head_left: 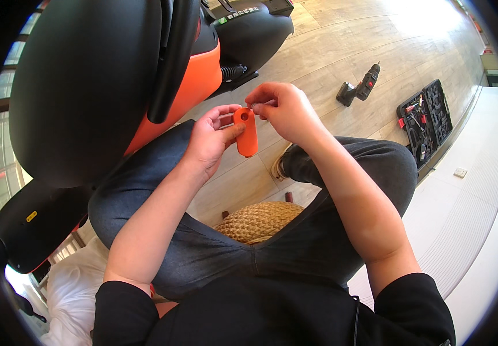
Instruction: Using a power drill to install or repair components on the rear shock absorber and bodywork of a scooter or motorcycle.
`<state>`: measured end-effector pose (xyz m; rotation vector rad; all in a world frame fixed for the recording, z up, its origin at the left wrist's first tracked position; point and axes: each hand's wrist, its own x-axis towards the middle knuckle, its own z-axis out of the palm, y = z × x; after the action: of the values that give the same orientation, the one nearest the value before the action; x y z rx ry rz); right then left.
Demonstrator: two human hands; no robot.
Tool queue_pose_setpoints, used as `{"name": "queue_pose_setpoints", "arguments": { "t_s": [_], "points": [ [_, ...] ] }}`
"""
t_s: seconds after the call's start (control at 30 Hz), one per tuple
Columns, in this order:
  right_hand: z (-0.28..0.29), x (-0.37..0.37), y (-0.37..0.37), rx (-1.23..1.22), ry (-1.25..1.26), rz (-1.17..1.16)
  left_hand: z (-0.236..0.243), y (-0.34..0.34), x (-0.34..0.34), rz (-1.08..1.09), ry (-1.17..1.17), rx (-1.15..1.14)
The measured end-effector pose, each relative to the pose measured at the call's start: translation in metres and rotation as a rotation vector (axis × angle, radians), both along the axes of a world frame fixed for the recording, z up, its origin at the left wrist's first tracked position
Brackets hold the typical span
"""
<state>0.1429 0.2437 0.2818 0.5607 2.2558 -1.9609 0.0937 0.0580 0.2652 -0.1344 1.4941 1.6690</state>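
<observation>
My left hand (210, 137) grips an orange, elongated plastic piece (249, 143) with rounded ends, its thumb lying across the front face. Near the upper end of this piece is a dark round hole. My right hand (281, 108) is at that same end, thumb and forefinger pinched together beside the hole. Whatever sits between those fingertips is too small to make out. Both hands are held above the floor between my knees. Close by on the left stands a large black and orange machine (182, 86), with a ribbed black part low on its side.
A black cordless drill (360, 86) rests on the wooden floor (312, 55) to the right. Beyond it lies an open black tool case (425, 124) with several tools. Below me is a woven stool seat (259, 221). A white bag (76, 288) is at lower left.
</observation>
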Motion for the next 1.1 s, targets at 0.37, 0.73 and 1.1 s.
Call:
{"name": "queue_pose_setpoints", "arguments": {
  "t_s": [0.37,0.73,1.1],
  "points": [
    [0.004,0.001,0.0,0.142,-0.103,0.129,-0.001,0.0,0.0,-0.022,0.019,-0.001],
    [-0.002,0.003,0.002,0.242,-0.077,0.119,0.009,0.003,0.001,-0.031,-0.006,0.018],
    [-0.001,0.003,0.003,0.19,-0.13,0.036,0.013,0.005,0.0,-0.072,0.044,0.021]
  ]
}}
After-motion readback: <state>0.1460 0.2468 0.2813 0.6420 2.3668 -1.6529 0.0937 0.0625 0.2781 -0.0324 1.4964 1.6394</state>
